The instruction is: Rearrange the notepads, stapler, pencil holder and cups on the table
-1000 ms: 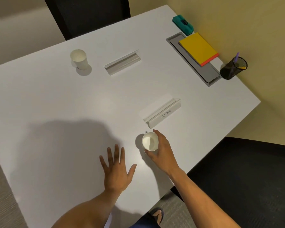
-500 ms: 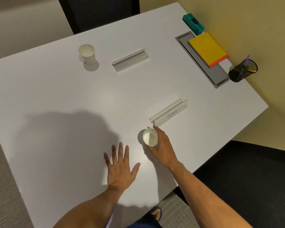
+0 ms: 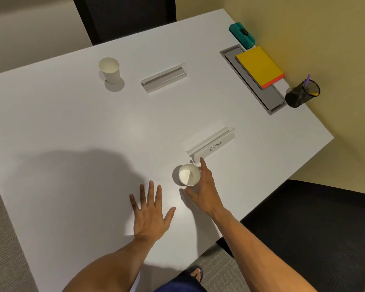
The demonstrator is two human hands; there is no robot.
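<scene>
While the left hand [image 3: 151, 216] lies flat, fingers spread, on the worktop [image 3: 72, 127], the right hand [image 3: 202, 190] grips the near cup [image 3: 189, 174] beside it

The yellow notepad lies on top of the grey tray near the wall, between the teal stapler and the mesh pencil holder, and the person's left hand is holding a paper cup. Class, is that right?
Not quite. The head view shows the right hand around the paper cup; the left hand lies flat on the table. The yellow notepad does lie on the grey tray, between the teal stapler and mesh pencil holder.
</scene>
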